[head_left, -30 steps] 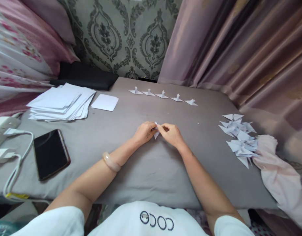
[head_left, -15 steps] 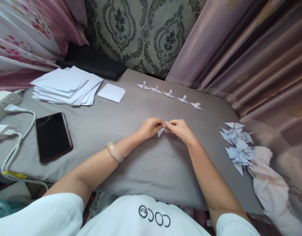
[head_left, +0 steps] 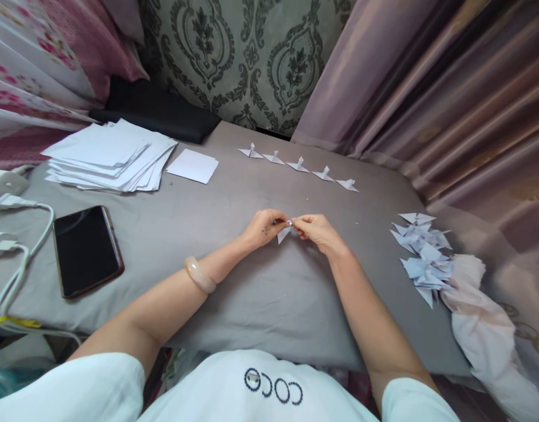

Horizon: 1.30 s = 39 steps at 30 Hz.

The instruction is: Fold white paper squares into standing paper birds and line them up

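Observation:
Between my fingertips, over the middle of the grey-covered table (head_left: 234, 281), is a small white origami paper crane (head_left: 283, 235). My left hand (head_left: 266, 227) pinches it from the left, and a pointed flap hangs below those fingers. From the right, my right hand (head_left: 317, 230) pinches its other end with thumb and index finger. The fingers hide most of the folded paper. Beyond my hands stand several folded paper cranes (head_left: 297, 164) in a slanting row.
A heap of folded paper cranes (head_left: 429, 264) lies at the right, against a pale cloth (head_left: 471, 293). On the left are a stack of white paper (head_left: 106, 155), a smaller stack of paper squares (head_left: 193, 166), a phone (head_left: 88, 251) and white charging cables (head_left: 26, 264).
The view has shifted slightly, so things on the table appear a little further left. Both hands still pinch the paper, with the right fingers slightly changed in position.

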Tool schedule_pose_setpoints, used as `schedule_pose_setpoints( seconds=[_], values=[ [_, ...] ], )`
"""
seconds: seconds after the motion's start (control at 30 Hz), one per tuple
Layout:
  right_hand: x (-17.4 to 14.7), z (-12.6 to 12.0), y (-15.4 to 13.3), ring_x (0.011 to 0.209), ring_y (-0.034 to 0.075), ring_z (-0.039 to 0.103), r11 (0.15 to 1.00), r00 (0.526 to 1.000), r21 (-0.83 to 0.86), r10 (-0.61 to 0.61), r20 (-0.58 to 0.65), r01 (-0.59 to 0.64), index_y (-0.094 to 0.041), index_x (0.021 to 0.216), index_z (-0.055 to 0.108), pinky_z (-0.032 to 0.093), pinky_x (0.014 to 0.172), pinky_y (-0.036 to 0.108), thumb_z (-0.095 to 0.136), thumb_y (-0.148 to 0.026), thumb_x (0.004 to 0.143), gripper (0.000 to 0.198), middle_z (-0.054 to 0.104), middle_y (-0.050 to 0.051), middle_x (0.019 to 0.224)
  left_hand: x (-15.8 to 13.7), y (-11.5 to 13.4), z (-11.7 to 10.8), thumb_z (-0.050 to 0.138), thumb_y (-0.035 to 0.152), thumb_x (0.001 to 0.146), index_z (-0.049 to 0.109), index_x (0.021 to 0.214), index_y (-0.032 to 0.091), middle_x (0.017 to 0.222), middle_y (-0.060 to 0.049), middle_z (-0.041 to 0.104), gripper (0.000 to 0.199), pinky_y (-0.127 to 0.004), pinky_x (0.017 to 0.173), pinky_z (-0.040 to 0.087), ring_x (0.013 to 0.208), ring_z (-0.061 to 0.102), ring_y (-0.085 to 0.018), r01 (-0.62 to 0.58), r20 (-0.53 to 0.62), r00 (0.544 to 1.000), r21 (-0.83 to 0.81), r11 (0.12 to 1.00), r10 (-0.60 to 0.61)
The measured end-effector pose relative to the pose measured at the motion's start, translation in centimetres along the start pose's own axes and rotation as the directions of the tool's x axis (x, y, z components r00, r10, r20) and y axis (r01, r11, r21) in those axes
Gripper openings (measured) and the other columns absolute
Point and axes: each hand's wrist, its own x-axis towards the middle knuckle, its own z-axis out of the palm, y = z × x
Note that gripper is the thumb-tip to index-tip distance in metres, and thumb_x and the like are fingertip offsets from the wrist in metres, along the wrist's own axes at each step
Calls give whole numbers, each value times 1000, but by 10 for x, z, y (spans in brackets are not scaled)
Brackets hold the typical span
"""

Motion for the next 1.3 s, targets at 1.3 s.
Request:
schedule_pose_setpoints(
  seconds=[1.3],
  values=[
    [-2,6,13,43,6,38,977,996,194,93,-8,-90,-18,59,56,25,39,20,63,-29,65,14,44,-6,47,-1,0,-1,67,26,82,75,82,19,83,-4,75,10,-25,73,49,79,67,-16,40,36,999,-103,994,-36]
  ],
)
